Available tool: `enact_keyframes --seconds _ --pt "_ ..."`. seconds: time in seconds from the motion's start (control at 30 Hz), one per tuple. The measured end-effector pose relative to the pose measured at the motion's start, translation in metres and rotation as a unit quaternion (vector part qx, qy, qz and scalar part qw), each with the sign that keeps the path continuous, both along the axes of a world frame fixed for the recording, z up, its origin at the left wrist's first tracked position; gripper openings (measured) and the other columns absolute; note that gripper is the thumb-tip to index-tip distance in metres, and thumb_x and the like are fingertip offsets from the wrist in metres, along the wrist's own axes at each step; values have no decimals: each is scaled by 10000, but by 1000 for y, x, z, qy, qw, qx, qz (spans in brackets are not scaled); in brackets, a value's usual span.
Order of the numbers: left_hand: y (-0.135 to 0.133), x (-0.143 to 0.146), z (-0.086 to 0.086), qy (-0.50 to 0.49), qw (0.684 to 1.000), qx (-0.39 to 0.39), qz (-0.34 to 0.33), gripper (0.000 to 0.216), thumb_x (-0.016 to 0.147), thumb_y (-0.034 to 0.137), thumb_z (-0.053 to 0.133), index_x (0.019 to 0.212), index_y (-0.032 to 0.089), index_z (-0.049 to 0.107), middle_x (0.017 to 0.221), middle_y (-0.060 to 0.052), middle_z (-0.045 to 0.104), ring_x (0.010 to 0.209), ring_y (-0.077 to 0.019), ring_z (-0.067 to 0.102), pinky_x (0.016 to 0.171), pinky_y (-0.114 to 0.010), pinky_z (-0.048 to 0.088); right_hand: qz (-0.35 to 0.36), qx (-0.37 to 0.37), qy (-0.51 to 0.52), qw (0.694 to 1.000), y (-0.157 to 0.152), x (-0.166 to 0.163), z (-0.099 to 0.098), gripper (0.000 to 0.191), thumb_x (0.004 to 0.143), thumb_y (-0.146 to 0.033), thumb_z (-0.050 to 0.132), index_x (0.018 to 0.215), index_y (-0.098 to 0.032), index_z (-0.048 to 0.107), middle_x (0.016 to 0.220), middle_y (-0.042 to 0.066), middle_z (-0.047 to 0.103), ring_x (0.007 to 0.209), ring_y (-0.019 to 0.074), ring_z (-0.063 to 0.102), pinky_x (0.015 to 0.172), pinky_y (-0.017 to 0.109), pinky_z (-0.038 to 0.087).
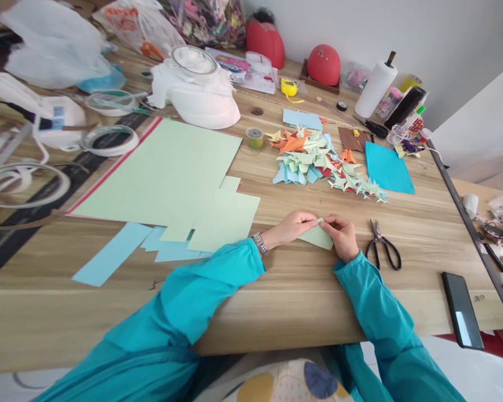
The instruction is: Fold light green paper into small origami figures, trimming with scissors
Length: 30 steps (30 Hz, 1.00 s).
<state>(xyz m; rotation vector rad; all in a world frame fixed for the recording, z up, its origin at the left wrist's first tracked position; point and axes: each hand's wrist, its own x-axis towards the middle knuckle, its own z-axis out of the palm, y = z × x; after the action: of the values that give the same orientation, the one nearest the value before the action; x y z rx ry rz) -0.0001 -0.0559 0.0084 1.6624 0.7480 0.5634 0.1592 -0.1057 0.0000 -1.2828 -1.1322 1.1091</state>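
Two hands meet over one small green paper [318,237] near the front edge of the table [423,223]. Left hand [291,227] comes in from the left, fingers stretched out nearly flat, tips pinched onto the paper's upper corner. Right hand [342,237] comes from the right, fingers curled, thumb and forefinger closed on the same corner. Both hold the paper; neither is wide open. The fingertips almost touch at that corner.

Paper lies flat on the wood, between the hands and partly under them. Its long axis runs from upper left to lower right, the lower end pointing toward the right wrist. Right hand covers more of it and sits nearer its middle; left hand reaches only the top corner.

Scissors [383,247] lie just right of the right hand, blades pointing away from the person, handles toward the table edge, apart from the hand. A phone [462,309] lies farther right, close to the edge.

Beyond the hands, well apart: a heap of folded cranes [318,162] in green, blue and orange, and a blue sheet [388,167] to its right. Left of the hands: large green sheets [167,173], with blue strips [109,259] at their near side.

Watch on the left wrist [260,244]. Teal sleeves on both arms.
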Motion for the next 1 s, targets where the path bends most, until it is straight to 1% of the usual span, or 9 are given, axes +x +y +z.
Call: enact_keyframes --seconds 0.3,0.57,0.67,0.8,1.0 --pt "1 0 -1 7 999 25 -23 340 832 394 426 631 131 504 594 35 376 571 -91 343 509 -213 263 0 8 13 1000 1 1 -2 154 620 -340 741 663 -206 679 673 -9 589 607 110 511 532 233 391" --pt "1 0 -2 1 999 46 -27 366 816 412 472 570 145 425 570 45 305 549 -80 290 496 -219 223 6 14 41 999 0 1 -1 95 631 -289 741 659 -213 690 660 -18 582 593 97 500 524 223 368" --pt "1 0 -3 3 998 52 -31 397 803 433 496 547 150 387 560 50 278 539 -75 274 494 -218 211 -1 7 42 999 0 1 0 111 612 -294 750 622 -207 681 631 -21 577 572 98 490 514 228 360" --pt "2 0 -5 -5 998 57 -37 401 802 444 502 551 144 413 570 46 300 549 -77 291 500 -218 214 -6 1 42 999 0 1 1 126 599 -301 756 604 -205 674 624 -19 581 569 104 490 512 237 357" --pt "3 0 -3 -11 997 55 -54 413 816 450 483 552 136 437 576 41 317 549 -76 299 497 -216 213 26 27 22 999 0 1 1 129 639 -297 737 626 -200 653 622 -22 559 577 100 475 527 237 352"
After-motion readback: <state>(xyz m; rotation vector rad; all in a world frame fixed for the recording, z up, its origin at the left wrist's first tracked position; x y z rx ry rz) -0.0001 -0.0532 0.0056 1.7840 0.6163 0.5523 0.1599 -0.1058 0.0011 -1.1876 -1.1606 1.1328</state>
